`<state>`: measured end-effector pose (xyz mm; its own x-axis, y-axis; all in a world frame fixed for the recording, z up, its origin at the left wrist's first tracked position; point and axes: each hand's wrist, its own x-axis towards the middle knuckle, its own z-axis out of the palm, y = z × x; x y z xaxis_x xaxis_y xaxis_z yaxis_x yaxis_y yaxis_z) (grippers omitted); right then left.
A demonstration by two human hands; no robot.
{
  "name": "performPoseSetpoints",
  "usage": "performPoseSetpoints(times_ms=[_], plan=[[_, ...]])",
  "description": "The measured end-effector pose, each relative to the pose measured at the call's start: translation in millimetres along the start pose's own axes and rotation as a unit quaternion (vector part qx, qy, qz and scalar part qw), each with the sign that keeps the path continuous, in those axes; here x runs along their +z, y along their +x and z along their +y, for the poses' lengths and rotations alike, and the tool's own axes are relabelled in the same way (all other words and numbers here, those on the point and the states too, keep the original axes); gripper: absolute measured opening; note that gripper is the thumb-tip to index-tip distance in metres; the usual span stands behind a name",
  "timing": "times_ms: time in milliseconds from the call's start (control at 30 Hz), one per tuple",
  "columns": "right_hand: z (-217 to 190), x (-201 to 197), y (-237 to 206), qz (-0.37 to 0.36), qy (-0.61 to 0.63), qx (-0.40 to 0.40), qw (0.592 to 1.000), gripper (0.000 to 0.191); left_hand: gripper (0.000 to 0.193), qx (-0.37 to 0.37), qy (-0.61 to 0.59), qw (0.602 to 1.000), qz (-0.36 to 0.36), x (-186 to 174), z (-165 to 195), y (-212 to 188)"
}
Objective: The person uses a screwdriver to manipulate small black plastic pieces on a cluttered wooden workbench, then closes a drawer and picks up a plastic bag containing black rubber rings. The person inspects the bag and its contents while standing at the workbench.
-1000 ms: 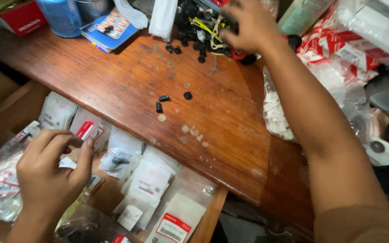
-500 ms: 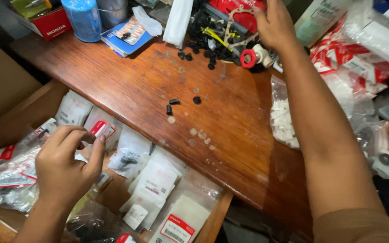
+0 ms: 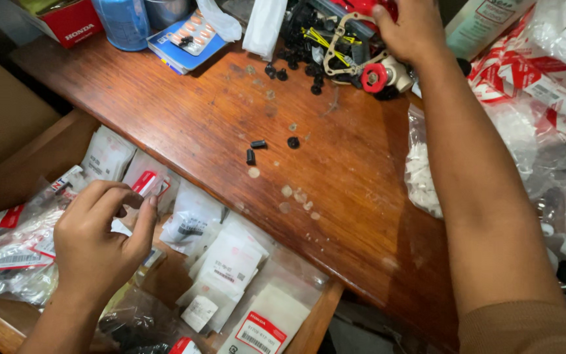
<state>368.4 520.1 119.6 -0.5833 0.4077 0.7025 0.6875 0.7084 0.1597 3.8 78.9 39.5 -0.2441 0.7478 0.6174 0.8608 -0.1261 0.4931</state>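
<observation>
Left hand (image 3: 99,246): fingers curled loosely inward, thumb and forefinger tips near each other over the open drawer (image 3: 309,324); whether they pinch anything cannot be told, possibly nothing. Directly under and beside the fingertips, a small clear packet with a red-and-white label (image 3: 147,183). More clear plastic packets (image 3: 230,262) of small parts lie overlapped through the drawer, some with white labels, some with red.

Right hand (image 3: 409,29): arm stretched across the wooden tabletop (image 3: 348,177), fingers closed down on a red part (image 3: 361,8) at the top of a heap of small black parts (image 3: 316,46) mixed with yellow wire and a tan gasket. A red-and-white round piece (image 3: 378,75) sits just beside the wrist.

On the bare wood, well apart from both hands: three loose small black pieces (image 3: 257,147). Far left corner: blue jar (image 3: 122,23), blister pack of pills (image 3: 194,29) on a blue booklet. Right of the arm: bag of white parts (image 3: 420,170), red-and-white boxes (image 3: 525,72).
</observation>
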Motion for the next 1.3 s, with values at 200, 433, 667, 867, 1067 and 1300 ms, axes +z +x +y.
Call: performPoseSetpoints(times_ms=[200, 433, 667, 867, 1067, 1300], plan=[[-46.1, -25.9, 7.6, -0.117, 0.090, 0.021, 0.989, 0.048, 0.016, -0.004, 0.000, 1.000, -0.009, 1.2, 0.9, -1.2], [-49.3, -53.8, -5.1, -0.254, -0.034, -0.047, 0.966, 0.042, 0.014, -0.010, -0.014, 1.000, -0.006, -2.8, 1.6, -6.9], [21.9, -88.8, -27.8, -0.213, 0.184, 0.176, 0.943, 0.020, 0.016, 0.011, -0.010, 1.000, 0.001, -5.2, 0.5, -9.4], [46.1, -114.9, -33.2, -0.180, 0.290, 0.203, 0.918, 0.020, 0.014, 0.012, -0.004, 1.000, -0.005, -7.1, 2.1, -11.1], [19.8, -143.8, -25.9, -0.182, 0.251, 0.251, 0.917, 0.026, 0.016, 0.014, -0.008, 1.000, 0.003, -7.8, 3.4, -12.4], [-14.0, -154.1, -15.2, -0.217, 0.302, 0.268, 0.889, 0.023, 0.013, 0.002, -0.013, 1.000, 0.002, -9.8, 4.7, -11.9]])
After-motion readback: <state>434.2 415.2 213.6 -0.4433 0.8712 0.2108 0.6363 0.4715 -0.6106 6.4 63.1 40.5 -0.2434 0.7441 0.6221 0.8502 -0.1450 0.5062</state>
